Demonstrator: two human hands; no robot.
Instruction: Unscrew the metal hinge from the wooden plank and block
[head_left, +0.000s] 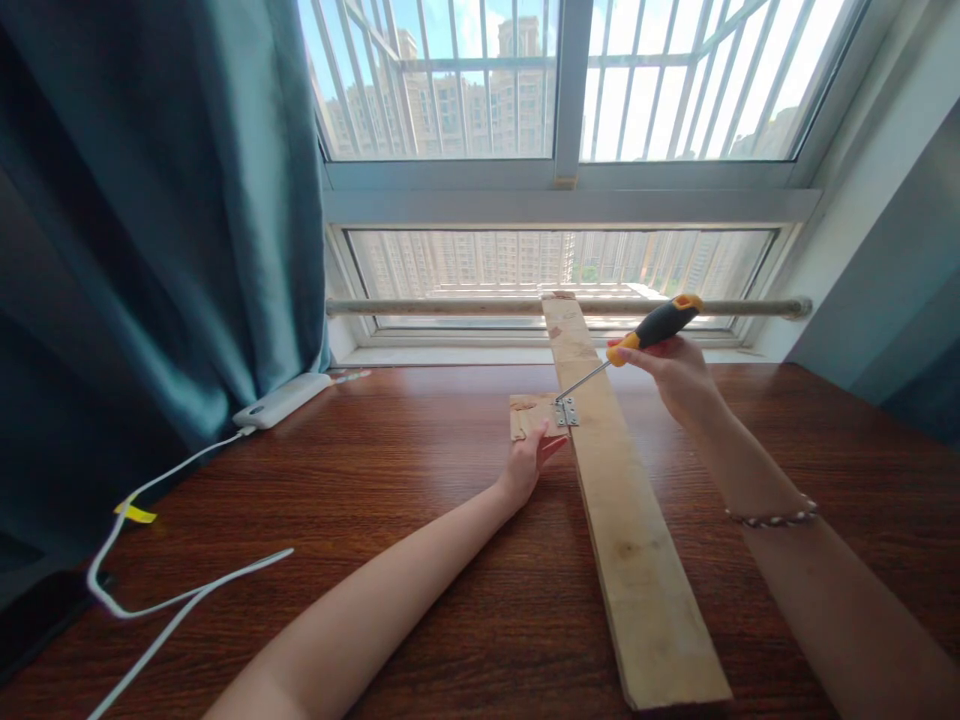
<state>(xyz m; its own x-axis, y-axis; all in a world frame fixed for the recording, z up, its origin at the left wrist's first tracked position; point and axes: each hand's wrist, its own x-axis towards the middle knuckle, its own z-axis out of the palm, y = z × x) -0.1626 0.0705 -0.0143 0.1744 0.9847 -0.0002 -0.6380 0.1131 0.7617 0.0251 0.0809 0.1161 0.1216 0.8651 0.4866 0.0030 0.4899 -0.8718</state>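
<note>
A long wooden plank (630, 530) lies lengthwise on the table. At its left edge a metal hinge (567, 411) spans from the plank to a small wooden block (529, 408). My left hand (527, 465) grips the near edge of that block, thumb on top and fingers below it. In my right hand (675, 372) is a screwdriver (651, 328) with a black and yellow handle, held by the fingers near the lower part of the handle. Its shaft slants down to the left, and the tip meets the hinge leaf on the block.
The brown wooden table (420, 440) reaches to the window. A metal rail (450, 307) crosses behind the plank's far end. At the left are a white power strip (282, 400), its white cable (180, 467) and a blue curtain (165, 200).
</note>
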